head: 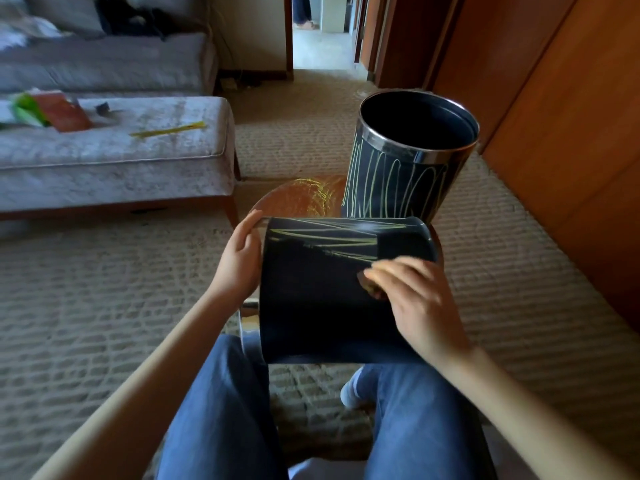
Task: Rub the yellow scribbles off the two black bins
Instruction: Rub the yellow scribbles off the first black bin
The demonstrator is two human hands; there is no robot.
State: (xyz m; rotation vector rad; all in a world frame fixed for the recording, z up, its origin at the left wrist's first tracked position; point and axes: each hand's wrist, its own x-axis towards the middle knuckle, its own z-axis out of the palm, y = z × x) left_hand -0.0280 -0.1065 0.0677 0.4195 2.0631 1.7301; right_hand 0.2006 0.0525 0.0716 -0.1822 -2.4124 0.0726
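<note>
A black bin (311, 292) lies on its side across my knees, its base pointing away from me. Yellow scribbles (332, 239) remain on its far upper part; the near part is plain black. My left hand (239, 261) holds the bin's left side. My right hand (412, 296) presses on the bin's right side, fingers closed over something small and dark that I cannot make out; the hand is blurred. A second black bin (408, 174) with a chrome rim stands upright beyond, covered in yellow looping scribbles.
A round wooden stool top (294, 199) with yellow marks sits under the upright bin. A grey ottoman (138, 150) with a yellow strip and papers stands at left. Wooden cabinet doors (571, 133) run along the right. Beige carpet covers the floor.
</note>
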